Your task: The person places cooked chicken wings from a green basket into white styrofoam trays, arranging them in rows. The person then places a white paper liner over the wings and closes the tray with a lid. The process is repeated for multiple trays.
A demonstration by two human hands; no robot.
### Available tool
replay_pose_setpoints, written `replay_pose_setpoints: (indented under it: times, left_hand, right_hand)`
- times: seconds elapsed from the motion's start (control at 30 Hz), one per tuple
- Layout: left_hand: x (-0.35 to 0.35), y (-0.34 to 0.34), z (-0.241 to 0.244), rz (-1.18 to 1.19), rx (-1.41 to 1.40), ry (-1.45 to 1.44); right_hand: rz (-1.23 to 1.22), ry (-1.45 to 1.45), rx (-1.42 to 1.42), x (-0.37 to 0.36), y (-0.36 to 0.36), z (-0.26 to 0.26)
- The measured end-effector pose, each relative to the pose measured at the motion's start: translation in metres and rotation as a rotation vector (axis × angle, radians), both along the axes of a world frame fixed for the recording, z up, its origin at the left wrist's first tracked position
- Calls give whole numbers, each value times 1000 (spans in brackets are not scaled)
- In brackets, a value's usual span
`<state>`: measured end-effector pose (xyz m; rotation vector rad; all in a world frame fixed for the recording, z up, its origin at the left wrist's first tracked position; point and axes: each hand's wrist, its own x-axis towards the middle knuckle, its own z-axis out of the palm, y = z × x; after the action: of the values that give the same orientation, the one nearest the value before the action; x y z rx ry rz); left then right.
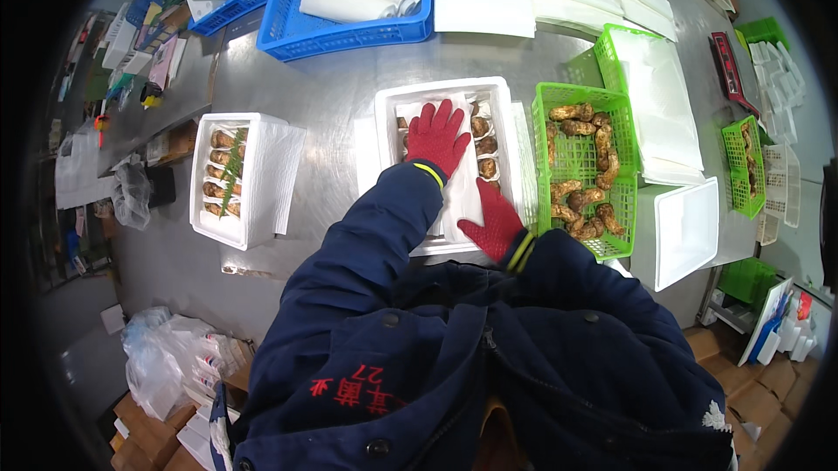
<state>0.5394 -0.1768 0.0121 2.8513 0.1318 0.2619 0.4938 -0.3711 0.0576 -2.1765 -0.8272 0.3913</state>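
In front of me a white foam box (445, 83) holds brown matsutake-like mushrooms (486, 145), lined up along its right side. White paper (461, 209) lies over the middle of the contents. My left hand (437, 134), in a red dotted glove, rests flat on this paper with its fingers spread slightly, covering part of what is beneath. At the box's near right corner is my right hand (494, 219), gloved alike. Its thumb reaches over the paper, apart from the fingers, and nothing shows in its grasp. Some mushrooms show left of my left hand.
Right of the box, green plastic baskets (632, 163) hold loose mushrooms (586, 198). A second foam box (260, 183) at left contains mushrooms under a fern leaf (232, 173). Beyond are a blue crate (347, 35) with white rolls and stacked white sheets (484, 6). Another foam box (687, 235) stands at right.
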Motion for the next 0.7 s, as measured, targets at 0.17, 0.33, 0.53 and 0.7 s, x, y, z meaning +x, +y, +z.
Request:
replay_pose_setpoints:
  times: [0.17, 0.33, 0.53, 0.7]
  left_hand:
    - [5, -10, -2, 30, 20, 22]
    - [8, -13, -10, 51, 44, 66]
    - [-3, 45, 47, 137, -416, -579]
    - [-24, 100, 45, 289, -428, -493]
  right_hand:
    - [538, -1, -415, -5, 11, 45]
    - [647, 139, -525, -5, 12, 32]
    - [505, 73, -194, 17, 8, 31]
    - [585, -101, -424, 18, 50, 2]
